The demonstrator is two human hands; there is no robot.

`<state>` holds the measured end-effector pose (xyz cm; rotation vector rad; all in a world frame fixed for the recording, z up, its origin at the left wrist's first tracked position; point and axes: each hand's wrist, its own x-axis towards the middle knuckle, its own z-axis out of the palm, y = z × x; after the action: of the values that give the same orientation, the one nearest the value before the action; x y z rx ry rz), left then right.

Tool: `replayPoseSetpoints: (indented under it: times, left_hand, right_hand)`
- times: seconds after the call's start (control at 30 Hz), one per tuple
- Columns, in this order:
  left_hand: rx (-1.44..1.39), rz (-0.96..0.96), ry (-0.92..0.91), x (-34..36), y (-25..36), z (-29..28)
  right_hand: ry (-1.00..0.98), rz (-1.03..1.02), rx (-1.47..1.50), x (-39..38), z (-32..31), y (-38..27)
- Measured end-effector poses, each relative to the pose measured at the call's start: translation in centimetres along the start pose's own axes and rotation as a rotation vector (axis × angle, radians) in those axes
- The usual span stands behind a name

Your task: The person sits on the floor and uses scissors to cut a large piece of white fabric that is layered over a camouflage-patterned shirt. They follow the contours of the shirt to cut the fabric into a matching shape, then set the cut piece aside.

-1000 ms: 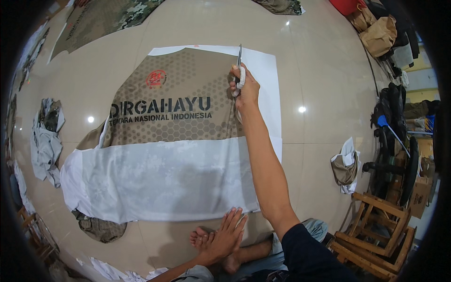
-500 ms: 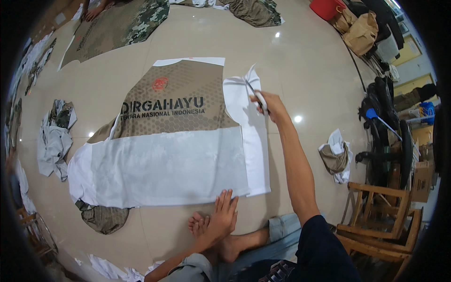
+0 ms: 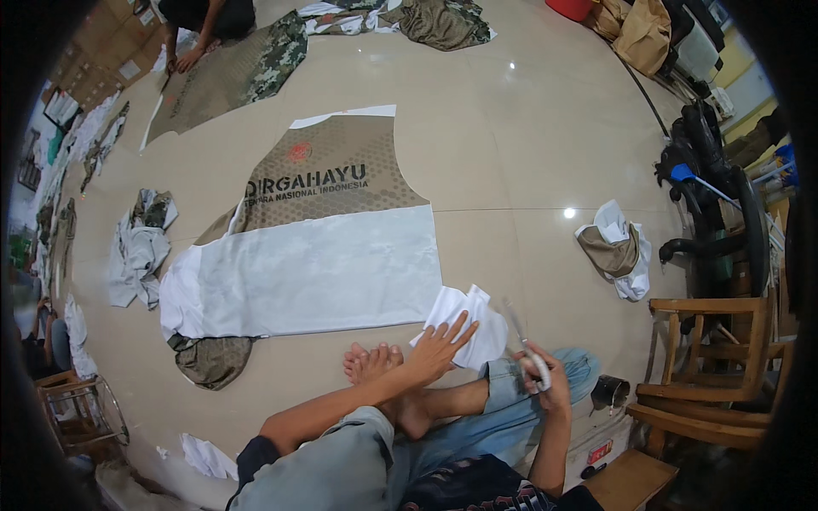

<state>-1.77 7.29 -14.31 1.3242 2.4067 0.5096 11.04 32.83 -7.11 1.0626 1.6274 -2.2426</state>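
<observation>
A large fabric panel [image 3: 332, 264], brown with dark printing above and pale grey-white below, lies spread on the floor before me. At its lower right corner sits a crumpled white fabric scrap [image 3: 481, 332]. My left hand [image 3: 436, 349] rests on this scrap, fingers spread and stretched out. In my right hand [image 3: 552, 383], over my bent knee, is a pair of scissors [image 3: 533, 362] with pale handles, its blades pointing up and away from me. A bunched dark camouflage part [image 3: 211, 362] shows under the panel's lower left corner.
Another person's hands [image 3: 187, 60] work on a second brown camouflage panel [image 3: 226, 81] at far left. Bundled cloth lies left [image 3: 143, 247] and right [image 3: 615, 251]. A wooden chair [image 3: 707, 366] and a black chair base [image 3: 724, 204] stand at right.
The white strip at the panel's right edge is now off it and crumpled near my feet. My right hand drew back toward me with the scissors; my left hand moved right onto the scrap.
</observation>
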Motion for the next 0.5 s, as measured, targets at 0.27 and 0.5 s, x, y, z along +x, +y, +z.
replayPoseSetpoints:
  times: [0.27, 0.5]
  left_hand:
    - [-0.238, 0.085, 0.141, 0.8, -1.4, 4.2]
    - [-0.473, -0.969, 0.558, -21.9, -6.3, -6.2]
  right_hand:
    - [-0.096, -0.235, 0.693, 6.4, -1.6, 4.6]
    - [0.217, -0.234, 0.039, 7.5, 1.8, 3.4]
